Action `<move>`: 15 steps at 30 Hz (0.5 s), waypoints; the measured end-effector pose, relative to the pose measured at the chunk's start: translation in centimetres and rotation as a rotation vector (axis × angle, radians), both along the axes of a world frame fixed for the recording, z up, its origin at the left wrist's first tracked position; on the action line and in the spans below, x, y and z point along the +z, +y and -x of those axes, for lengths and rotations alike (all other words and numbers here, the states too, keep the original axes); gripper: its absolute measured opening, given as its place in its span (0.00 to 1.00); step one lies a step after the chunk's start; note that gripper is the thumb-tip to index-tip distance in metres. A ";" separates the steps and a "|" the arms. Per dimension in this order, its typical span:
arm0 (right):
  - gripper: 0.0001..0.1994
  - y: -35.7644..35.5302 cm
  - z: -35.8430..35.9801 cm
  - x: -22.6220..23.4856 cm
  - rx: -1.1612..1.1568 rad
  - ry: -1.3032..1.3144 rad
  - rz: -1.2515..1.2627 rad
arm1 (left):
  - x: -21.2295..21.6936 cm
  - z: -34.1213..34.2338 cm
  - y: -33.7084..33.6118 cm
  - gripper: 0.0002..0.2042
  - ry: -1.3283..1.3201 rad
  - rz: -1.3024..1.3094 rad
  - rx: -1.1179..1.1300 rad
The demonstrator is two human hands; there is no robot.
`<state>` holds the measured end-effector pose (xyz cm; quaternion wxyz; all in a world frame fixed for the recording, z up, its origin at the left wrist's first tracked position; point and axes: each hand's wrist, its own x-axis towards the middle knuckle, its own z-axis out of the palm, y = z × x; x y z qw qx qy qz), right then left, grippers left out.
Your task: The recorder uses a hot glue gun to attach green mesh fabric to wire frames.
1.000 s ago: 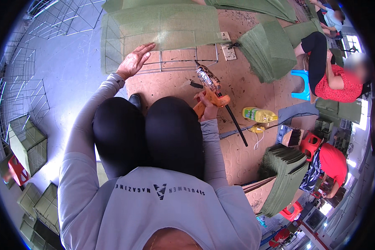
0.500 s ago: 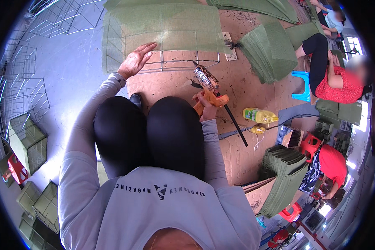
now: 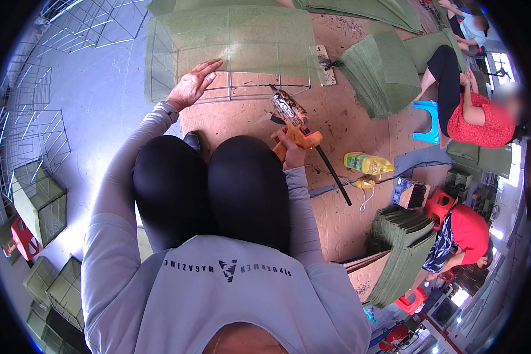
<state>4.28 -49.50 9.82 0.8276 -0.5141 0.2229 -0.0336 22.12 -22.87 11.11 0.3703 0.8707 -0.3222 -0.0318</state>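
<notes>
My right hand (image 3: pixel 290 148) is closed round the handle of an orange hot glue gun (image 3: pixel 304 138). A long black glue stick (image 3: pixel 334 177) sticks out of its back end, and its dark-stained nozzle points at a wire frame (image 3: pixel 251 86). A sheet of green mesh fabric (image 3: pixel 236 41) lies over most of that frame, leaving its near wires bare. My left hand (image 3: pixel 193 84) is stretched out with fingers together and straight, resting at the near edge of the mesh. Dark glue shows along the bare wire near the nozzle tip.
Brown cardboard (image 3: pixel 330 230) covers the floor. A yellow bottle (image 3: pixel 369 163) lies to the right, near a pile of green mesh sheets (image 3: pixel 383 74). Stacked green panels (image 3: pixel 404 248) stand lower right. Wire frames (image 3: pixel 38 130) stand at left. Co-workers, one in a red top (image 3: pixel 481 121), sit at right.
The glue gun has shifted slightly left, its nozzle moving along the wire with my right hand. My left hand stays in place. The lower-right co-worker has leaned and moved an arm.
</notes>
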 end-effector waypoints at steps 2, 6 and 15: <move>0.06 0.1 -0.1 -0.2 0.051 0.011 0.048 | 0.0 0.0 0.0 0.21 -0.008 0.004 -0.002; 0.05 0.3 -0.1 -0.2 0.032 0.016 0.053 | 0.0 0.0 0.1 0.21 -0.005 0.007 -0.004; 0.03 0.4 0.2 -1.6 0.106 0.019 -0.033 | 0.2 0.0 -0.2 0.21 0.018 0.017 0.001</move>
